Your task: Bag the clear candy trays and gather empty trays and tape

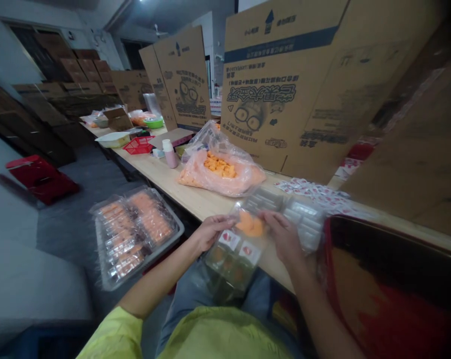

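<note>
The left hand (215,230) pinches the left edge of a clear plastic tray (230,283) held over the lap at the table's (161,175) edge. The right hand (281,230) bends its fingers at the tray's upper right; whether it grips tray or contents, I cannot tell. Orange pieces (252,225) sit in the tray's far part, 2 printed sachets (228,240) nearer. Behind lie more clear trays (303,222) and an open bag (243,182) of orange pieces
</note>
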